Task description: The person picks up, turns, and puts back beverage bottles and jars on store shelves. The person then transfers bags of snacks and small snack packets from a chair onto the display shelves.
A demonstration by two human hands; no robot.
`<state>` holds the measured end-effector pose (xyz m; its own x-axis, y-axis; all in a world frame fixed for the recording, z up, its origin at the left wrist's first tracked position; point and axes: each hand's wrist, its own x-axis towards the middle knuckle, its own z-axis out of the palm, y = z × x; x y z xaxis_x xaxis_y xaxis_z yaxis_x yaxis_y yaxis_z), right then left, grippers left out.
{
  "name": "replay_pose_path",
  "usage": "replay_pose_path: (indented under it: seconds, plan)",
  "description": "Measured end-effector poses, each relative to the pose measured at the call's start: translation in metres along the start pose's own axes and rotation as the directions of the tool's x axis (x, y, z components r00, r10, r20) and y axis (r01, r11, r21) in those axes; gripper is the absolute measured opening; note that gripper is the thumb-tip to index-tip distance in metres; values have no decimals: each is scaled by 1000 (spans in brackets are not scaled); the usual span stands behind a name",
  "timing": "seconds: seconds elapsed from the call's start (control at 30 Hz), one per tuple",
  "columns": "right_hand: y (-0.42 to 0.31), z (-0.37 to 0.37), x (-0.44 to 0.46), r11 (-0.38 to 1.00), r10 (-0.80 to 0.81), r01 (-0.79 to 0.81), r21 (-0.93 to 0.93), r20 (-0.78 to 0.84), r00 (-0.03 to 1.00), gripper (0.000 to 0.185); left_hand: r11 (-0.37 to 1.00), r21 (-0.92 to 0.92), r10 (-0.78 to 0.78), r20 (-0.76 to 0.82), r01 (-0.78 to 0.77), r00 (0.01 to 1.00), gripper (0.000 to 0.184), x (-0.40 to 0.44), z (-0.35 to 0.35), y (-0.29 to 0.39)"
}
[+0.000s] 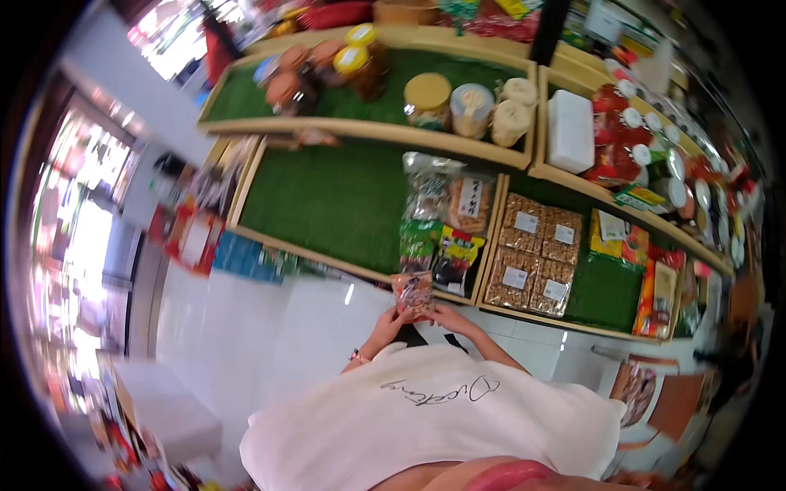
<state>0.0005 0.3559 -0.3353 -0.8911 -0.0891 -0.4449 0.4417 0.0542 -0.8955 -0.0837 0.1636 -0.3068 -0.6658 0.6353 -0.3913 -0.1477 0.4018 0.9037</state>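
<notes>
Both of my hands hold a small pinkish-brown snack packet (413, 293) at the front edge of the lower green shelf. My left hand (396, 317) grips its lower left side, and my right hand (440, 314) its lower right side. Just beyond the packet lie a green bag (418, 244) and a black and yellow bag (455, 258). Behind these are a clear bag with greyish contents (427, 190) and an orange-brown bag with a white label (469, 201).
An upper shelf (327, 123) bears several lidded jars. Packs of brown snacks (524, 221) lie in the compartment to the right. A stool (679, 405) stands at the lower right, a white box (168, 409) at the lower left.
</notes>
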Motion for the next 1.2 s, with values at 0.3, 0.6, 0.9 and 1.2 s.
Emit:
replay_pose_path:
  seconds: [0.3, 0.6, 0.9, 1.2]
  plan:
    - [28, 31, 192, 985, -12, -61, -161, -422, 906, 37, 987, 31, -159, 145, 156, 977, 34, 174, -139, -58]
    - [77, 30, 141, 961, 124, -219, -171, -440, 889, 29, 806, 591, -145, 156, 25, 977, 37, 267, -177, -140]
    - [170, 33, -9, 762, 559, -630, 151, -644, 522, 30, 584, 795, -359, 73, 163, 931, 47, 297, -158, -150]
    - [226, 82, -119, 944, 281, -298, 143, -821, 498, 34, 507, 759, -76, -433, 409, 898, 64, 246, -76, -119]
